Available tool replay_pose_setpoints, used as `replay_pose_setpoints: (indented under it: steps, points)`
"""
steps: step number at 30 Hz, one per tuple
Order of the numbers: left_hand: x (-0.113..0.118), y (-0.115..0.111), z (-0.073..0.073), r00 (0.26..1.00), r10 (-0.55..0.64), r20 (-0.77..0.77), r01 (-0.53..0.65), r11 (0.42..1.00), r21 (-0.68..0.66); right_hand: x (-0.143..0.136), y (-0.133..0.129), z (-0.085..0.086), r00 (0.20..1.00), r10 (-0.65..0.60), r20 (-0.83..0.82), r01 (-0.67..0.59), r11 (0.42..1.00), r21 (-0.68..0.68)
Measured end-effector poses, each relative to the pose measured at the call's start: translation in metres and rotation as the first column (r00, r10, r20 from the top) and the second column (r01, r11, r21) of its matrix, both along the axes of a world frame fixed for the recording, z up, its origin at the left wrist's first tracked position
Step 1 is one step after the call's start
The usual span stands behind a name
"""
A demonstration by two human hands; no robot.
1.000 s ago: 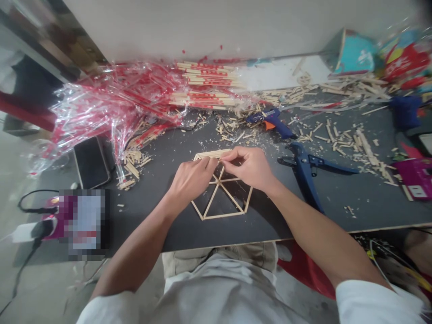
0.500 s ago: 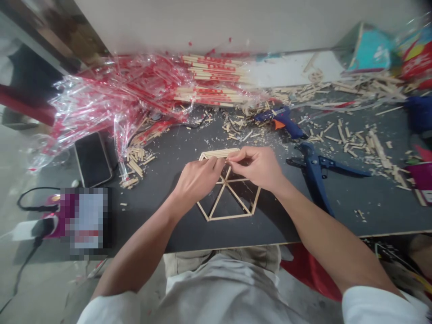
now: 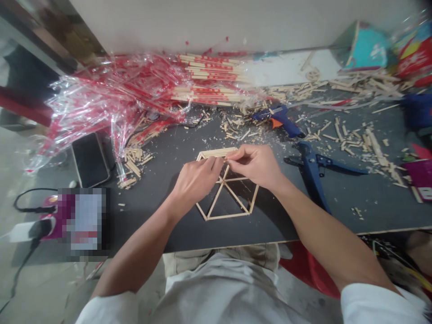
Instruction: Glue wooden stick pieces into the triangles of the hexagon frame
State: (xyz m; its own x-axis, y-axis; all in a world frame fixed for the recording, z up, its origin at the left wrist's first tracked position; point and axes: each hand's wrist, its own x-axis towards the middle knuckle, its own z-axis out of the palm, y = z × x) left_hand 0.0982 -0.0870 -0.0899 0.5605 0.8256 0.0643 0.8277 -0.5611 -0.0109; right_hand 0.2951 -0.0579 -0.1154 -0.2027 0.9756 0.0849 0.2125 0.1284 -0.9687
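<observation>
Table: dark, before a pale wall (image 3: 189, 27), with offcuts (image 3: 133, 168) scattered across its far half.
Frame: a six-sided wheel of thin sticks with crossing spokes, flat on the table near its front edge, between the forearms.
Left hand (image 3: 199, 177): fingers drawn narrow over the far side; I cannot tell whether they grip anything.
Right hand (image 3: 258, 166): thumb and forefinger closed to a pinch beside the left fingertips; anything between them is hidden.
Handling: probably light and stiff, dry rather than slippery, with fragile joints; best held by two opposite outer corners, not by one spoke.
Direction: no clear long axis; the near side and the layered far side run left to right, roughly along the table edge.
Around it: glue gun (image 3: 281, 121) beyond, cutter (image 3: 312, 168) to the right.
</observation>
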Motion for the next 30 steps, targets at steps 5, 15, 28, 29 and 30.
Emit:
replay_pose_setpoints:
  steps: [5,15,28,29,30]
  points:
    - [-0.002,-0.001,-0.002,0.999,0.011,0.049,-0.012,1.000,0.005,0.000,-0.002,0.004,1.000,-0.002,0.015,0.001,1.000,0.015]
    - [-0.008,0.004,-0.004,0.862,0.002,0.506,-0.036,0.998,0.058,0.002,0.001,0.011,0.997,-0.037,-0.062,0.039,0.999,0.034]
    - [-0.023,0.020,0.000,0.087,0.451,0.888,0.342,0.824,-0.452,0.023,0.010,0.020,0.980,-0.180,-0.081,0.189,0.975,0.121]
    - [-0.023,0.019,0.001,0.108,0.448,0.888,0.337,0.823,-0.456,0.023,0.010,0.020,0.981,-0.178,-0.077,0.186,0.975,0.118]
    - [-0.023,0.018,0.002,0.132,0.440,0.888,0.328,0.826,-0.458,0.023,0.009,0.020,0.981,-0.177,-0.075,0.185,0.976,0.119]
